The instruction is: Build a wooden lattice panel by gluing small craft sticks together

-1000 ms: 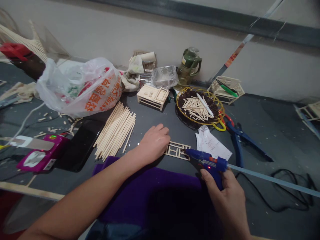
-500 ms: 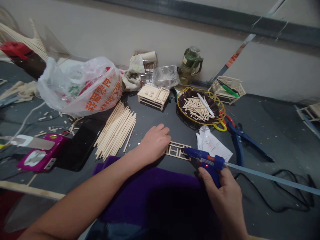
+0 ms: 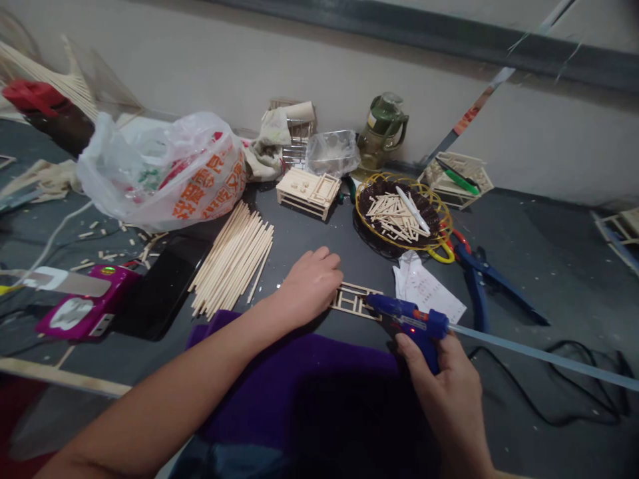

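Note:
My right hand [image 3: 446,382] is wrapped round the handle of a blue hot glue gun [image 3: 409,314] with a small red light lit and a long clear glue stick [image 3: 539,356] coming out of its back. The gun's nozzle reaches over the right part of a small ladder-like wooden stick frame [image 3: 355,307] that lies flat on the table. At the frame's left end, my left hand [image 3: 312,283] is closed with its fingers curled on the frame, hiding that end. A purple cloth [image 3: 299,372] lies just in front of both.
Left are a pile of wooden sticks [image 3: 232,263], a phone [image 3: 162,286], a magenta power socket [image 3: 84,303] and a plastic bag [image 3: 164,173]. Behind stands a small wooden stick model [image 3: 307,193]. Right are a basket of cut sticks [image 3: 357,213], paper [image 3: 429,293], blue-handled cutters [image 3: 476,286] and a cord [image 3: 529,416].
The view has shifted very slightly. Both hands, the glue gun and the stick frame stay in nearly the same places.

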{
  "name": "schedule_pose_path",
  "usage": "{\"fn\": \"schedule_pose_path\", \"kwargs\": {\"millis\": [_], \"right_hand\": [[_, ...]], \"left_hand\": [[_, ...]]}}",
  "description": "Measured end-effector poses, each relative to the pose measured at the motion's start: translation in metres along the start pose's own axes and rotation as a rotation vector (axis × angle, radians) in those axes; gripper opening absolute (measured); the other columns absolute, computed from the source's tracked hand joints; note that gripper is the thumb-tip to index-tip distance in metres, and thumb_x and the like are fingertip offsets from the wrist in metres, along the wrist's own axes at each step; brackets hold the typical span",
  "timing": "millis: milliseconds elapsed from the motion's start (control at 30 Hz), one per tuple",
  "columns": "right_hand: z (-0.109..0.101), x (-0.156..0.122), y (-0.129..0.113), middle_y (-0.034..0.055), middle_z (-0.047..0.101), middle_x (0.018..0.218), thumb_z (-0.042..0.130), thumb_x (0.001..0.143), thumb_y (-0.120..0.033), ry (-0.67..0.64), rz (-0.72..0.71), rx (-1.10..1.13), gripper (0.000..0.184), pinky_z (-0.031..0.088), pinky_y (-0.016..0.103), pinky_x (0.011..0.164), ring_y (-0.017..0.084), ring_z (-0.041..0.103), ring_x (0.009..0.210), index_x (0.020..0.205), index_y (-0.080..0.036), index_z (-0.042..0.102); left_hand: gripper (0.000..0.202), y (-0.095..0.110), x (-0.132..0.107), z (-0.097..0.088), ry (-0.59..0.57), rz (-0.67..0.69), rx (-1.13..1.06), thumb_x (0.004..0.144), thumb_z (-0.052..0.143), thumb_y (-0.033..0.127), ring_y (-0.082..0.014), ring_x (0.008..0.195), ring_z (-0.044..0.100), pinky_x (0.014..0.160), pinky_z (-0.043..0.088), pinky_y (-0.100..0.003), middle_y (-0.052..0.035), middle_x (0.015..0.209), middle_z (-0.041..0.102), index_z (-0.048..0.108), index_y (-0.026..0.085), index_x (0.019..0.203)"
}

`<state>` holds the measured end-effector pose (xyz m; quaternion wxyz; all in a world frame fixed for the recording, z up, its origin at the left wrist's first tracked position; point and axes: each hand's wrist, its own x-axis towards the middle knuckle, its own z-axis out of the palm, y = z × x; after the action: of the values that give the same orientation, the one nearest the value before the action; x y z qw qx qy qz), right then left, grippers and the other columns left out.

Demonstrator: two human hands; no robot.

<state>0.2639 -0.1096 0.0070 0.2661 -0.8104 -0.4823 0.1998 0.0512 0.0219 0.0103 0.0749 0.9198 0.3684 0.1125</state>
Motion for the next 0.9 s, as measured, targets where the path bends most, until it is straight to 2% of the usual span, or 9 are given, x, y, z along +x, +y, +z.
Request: {"fn": "schedule_pose_path", "kwargs": {"millis": [500,900], "right_hand": [[0.0,-0.0003,0.0003,0.0093,0.073,0.1,0.059,0.08,-0.056,0.01,-0.049,-0.018,0.05,0.05,0.033,0.071,0.027,0.068,0.09,0.112,-0.018,0.065],[-0.0039,-0.0028,-0.0011,0.0074,0.074,0.102,0.059,0.08,-0.057,-0.01,-0.017,-0.039,0.049,0.051,0.031,0.071,0.026,0.068,0.092,0.11,-0.02,0.065]], "left_hand": [[0.021,-0.0005,-0.0002,0.0014,0.007,-0.001,0.006,0.09,0.054,0.019,-0.021,0.085,0.045,0.068,0.032,-0.034,-0.0068,0.084,0.059,0.063,0.017,0.071],[0.021,-0.0008,0.0003,0.0005,0.009,0.004,0.005,0.09,0.054,0.019,-0.0211,0.086,0.045,0.067,0.033,-0.034,-0.0078,0.083,0.059,0.065,0.016,0.072]]}}
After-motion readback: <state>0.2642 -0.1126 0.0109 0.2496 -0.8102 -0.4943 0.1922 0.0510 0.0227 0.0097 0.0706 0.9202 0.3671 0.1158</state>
